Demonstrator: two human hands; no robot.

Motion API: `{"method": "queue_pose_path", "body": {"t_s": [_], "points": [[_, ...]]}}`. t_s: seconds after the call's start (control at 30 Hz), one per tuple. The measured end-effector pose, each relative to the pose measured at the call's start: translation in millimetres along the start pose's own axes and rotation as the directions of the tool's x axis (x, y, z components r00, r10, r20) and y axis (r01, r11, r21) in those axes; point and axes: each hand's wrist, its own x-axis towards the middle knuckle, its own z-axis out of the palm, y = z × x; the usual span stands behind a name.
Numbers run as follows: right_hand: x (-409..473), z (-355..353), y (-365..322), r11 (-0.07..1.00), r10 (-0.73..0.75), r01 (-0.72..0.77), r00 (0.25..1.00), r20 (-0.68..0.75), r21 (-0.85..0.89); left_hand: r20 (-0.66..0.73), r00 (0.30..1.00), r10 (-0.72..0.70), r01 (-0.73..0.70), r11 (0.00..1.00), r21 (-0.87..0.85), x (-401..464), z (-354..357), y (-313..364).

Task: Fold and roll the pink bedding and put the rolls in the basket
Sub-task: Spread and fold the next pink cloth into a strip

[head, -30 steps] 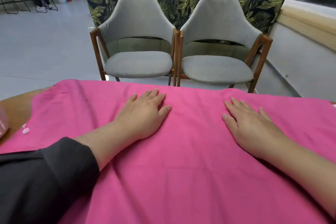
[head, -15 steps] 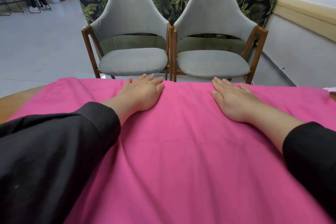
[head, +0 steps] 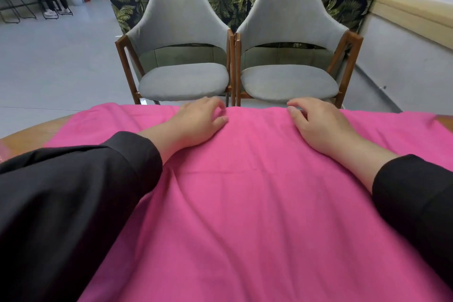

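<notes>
Both hands, left hand (head: 198, 121) and right hand (head: 316, 124), curl over the far edge of the pink bedding (head: 245, 203), and an uneven pull could skew the fold.

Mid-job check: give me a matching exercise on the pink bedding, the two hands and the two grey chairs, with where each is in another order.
Things:
1. pink bedding
2. left hand
3. right hand
4. grey chairs

Places:
A. beyond the table's far edge, side by side
B. at the bedding's far edge, right of centre
C. spread over the table
D. at the bedding's far edge, left of centre

Pairs: 1-C, 2-D, 3-B, 4-A
</notes>
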Motion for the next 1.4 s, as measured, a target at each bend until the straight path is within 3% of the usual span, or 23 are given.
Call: {"method": "queue_pose_path", "body": {"t_s": [0.17, 0.37, 0.6, 0.73, 0.9, 1.2, 1.4], "points": [[-53, -18, -19, 0.998, -0.041, 0.045, 0.995, 0.086, -0.049, 0.0, 1.0, 0.014, -0.014, 0.998, 0.058, -63, -16, 29], [-111, -36, -29, 0.975, 0.169, -0.142, 0.973, 0.156, -0.171, 0.011, 0.996, -0.09, 0.088, 0.989, 0.117, -129, -20, 39], [-123, -25, -37, 0.925, 0.332, -0.316, 0.942, 0.046, -0.211, -0.022, 0.981, -0.192, 0.193, 0.971, 0.142, -139, -5, 43], [-115, -10, -35, 0.911, 0.305, -0.303, 0.952, -0.038, -0.28, -0.048, 0.985, -0.164, 0.17, 0.967, 0.19, -127, 7, 41], [-78, -7, -16, 0.946, 0.291, -0.291, 0.956, -0.021, -0.14, -0.061, 0.984, -0.167, 0.175, 0.97, 0.17, -91, 8, 35], [-14, 0, 15, 0.96, 0.263, -0.262, 0.965, -0.011, -0.102, -0.087, 0.983, -0.16, 0.167, 0.983, 0.078, -19, 12, 20], [-17, -4, 14, 0.977, 0.204, -0.205, 0.978, -0.034, -0.061, -0.09, 0.99, -0.11, 0.117, 0.99, 0.084, -32, 6, 23]]}}
